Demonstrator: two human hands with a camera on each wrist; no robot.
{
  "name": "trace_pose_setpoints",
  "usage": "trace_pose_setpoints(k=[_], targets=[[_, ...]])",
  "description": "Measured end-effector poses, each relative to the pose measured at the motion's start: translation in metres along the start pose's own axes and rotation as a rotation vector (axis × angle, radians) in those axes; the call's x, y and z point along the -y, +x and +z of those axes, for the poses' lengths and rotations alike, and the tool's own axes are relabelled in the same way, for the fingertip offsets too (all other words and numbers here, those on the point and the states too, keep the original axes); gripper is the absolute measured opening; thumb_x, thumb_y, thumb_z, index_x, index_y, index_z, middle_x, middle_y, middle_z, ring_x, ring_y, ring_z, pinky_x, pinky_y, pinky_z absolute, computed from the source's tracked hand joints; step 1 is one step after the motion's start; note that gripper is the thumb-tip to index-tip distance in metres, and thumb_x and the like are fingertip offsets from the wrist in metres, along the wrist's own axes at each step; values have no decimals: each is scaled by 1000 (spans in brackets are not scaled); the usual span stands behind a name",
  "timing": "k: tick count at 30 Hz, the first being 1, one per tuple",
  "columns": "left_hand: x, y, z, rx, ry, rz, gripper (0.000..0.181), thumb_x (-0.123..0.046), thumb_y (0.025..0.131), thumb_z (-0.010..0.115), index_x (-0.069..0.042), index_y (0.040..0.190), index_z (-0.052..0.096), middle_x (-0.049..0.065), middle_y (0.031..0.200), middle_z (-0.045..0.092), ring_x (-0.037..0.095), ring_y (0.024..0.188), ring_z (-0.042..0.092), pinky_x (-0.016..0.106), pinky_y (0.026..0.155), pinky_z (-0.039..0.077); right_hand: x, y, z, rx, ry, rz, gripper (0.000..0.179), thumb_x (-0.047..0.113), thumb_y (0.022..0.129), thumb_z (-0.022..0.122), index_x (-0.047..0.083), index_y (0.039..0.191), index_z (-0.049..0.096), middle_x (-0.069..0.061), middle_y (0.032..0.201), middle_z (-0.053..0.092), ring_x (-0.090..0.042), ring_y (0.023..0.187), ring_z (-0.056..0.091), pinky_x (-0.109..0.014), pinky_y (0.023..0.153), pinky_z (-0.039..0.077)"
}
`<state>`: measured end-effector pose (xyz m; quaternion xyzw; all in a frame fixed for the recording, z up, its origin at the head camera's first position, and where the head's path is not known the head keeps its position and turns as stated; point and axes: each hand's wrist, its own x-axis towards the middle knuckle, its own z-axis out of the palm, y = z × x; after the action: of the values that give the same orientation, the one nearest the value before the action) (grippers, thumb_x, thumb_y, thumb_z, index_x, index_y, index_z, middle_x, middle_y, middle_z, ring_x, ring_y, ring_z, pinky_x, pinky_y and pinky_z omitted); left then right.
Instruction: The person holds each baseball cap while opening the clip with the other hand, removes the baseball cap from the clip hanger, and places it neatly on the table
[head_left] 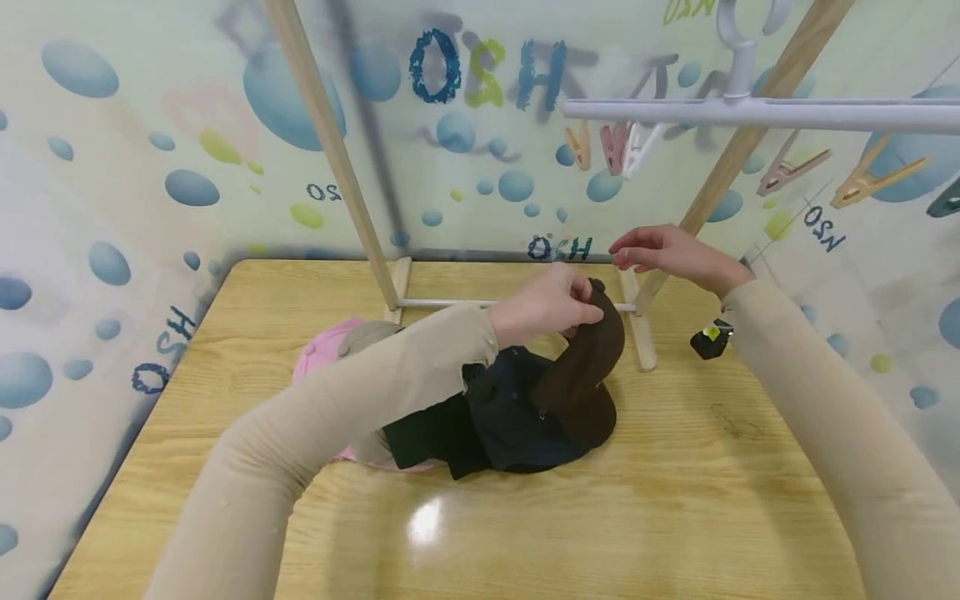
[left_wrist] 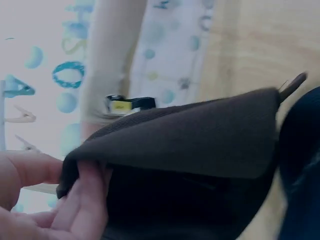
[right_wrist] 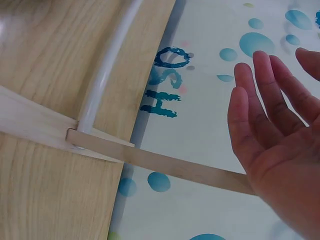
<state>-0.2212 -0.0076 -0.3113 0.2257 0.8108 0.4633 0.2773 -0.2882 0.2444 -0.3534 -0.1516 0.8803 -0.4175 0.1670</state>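
My left hand [head_left: 543, 307] pinches the edge of a dark brown cap [head_left: 592, 400], lifting part of it off the pile. In the left wrist view thumb and fingers hold the rim of the brown cap [left_wrist: 200, 140]. Under and beside it lies a navy cap [head_left: 510, 417], then a dark green cap [head_left: 431, 433], a beige cap [head_left: 367, 337] and a pink cap [head_left: 322, 350]. My right hand [head_left: 675, 250] hovers beside a wooden post, holding nothing; in the right wrist view the right hand [right_wrist: 287, 145] shows loosely extended fingers.
A wooden rack with slanted posts [head_left: 322, 125] stands at the back of the table [head_left: 660, 517], joined low down by a white rod [head_left: 450, 303]. Above on the right hangs a white hanger [head_left: 675, 110] with several clothespins [head_left: 795, 167]. A patterned wall [head_left: 480, 208] closes the back.
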Motion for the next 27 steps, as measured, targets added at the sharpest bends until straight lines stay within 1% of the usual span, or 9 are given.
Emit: trace_pose_setpoints(k=[3, 5, 8, 11, 15, 20, 22, 25, 27], targets=[[17, -3, 2, 0, -117, -15, 19, -3, 93, 62, 1, 79, 52, 11, 76, 57, 22, 71, 65, 29, 69, 55, -4, -3, 4, 27, 9, 0, 39, 25, 103, 48, -2, 131, 52, -12, 116, 61, -22, 107, 57, -28, 87, 47], [29, -8, 1, -8, -165, -25, 18, -1, 93, 62, 2, 79, 51, 13, 80, 59, 24, 75, 67, 32, 70, 56, -7, -6, 8, 47, 12, -9, 38, 23, 103, 49, -2, 130, 52, -12, 115, 61, -19, 105, 58, -27, 84, 48], [45, -20, -3, -26, -177, -46, 21, -1, 93, 62, 1, 77, 49, 14, 77, 58, 26, 78, 67, 33, 69, 56, -11, -11, 14, 76, 10, -37, 35, 19, 102, 50, -4, 129, 53, -12, 113, 62, -19, 102, 59, -26, 83, 48], [61, -34, -5, -50, -186, -87, 23, -2, 93, 62, -1, 77, 46, 13, 75, 54, 26, 78, 66, 34, 69, 56, -14, -17, 21, 111, 8, -68, 33, 15, 102, 51, -6, 127, 54, -15, 112, 62, -20, 102, 60, -25, 84, 48], [79, -47, -3, -73, -261, -138, 22, -2, 95, 59, 0, 80, 44, 15, 77, 52, 28, 78, 66, 35, 71, 56, -17, -24, 27, 150, -5, -102, 31, 14, 102, 51, -6, 125, 55, -16, 113, 63, -24, 104, 60, -25, 86, 48], [90, -57, 4, -111, -378, -184, 23, -1, 96, 58, -2, 79, 42, 13, 75, 52, 24, 73, 65, 36, 70, 56, -17, -32, 34, 143, -35, -133, 29, 16, 102, 52, -3, 122, 58, -11, 113, 64, -25, 105, 60, -23, 86, 47], [93, -61, 8, -107, -415, -192, 24, -1, 96, 56, -2, 79, 41, 11, 72, 50, 21, 69, 63, 36, 70, 56, -16, -35, 36, 147, -23, -126, 29, 18, 102, 52, -2, 122, 58, -10, 114, 64, -25, 106, 60, -24, 87, 47], [96, -67, 13, -84, -450, -192, 24, -1, 97, 55, -3, 79, 40, 10, 68, 49, 19, 65, 60, 35, 69, 56, -14, -40, 39, 156, -6, -118, 30, 19, 102, 52, -1, 123, 57, -10, 114, 64, -25, 106, 60, -24, 87, 47], [97, -70, 14, -81, -470, -191, 23, -1, 98, 54, -3, 79, 40, 10, 70, 51, 18, 66, 61, 35, 69, 56, -13, -43, 41, 155, 1, -134, 28, 17, 101, 52, -2, 122, 57, -10, 112, 65, -24, 105, 61, -24, 87, 47]])
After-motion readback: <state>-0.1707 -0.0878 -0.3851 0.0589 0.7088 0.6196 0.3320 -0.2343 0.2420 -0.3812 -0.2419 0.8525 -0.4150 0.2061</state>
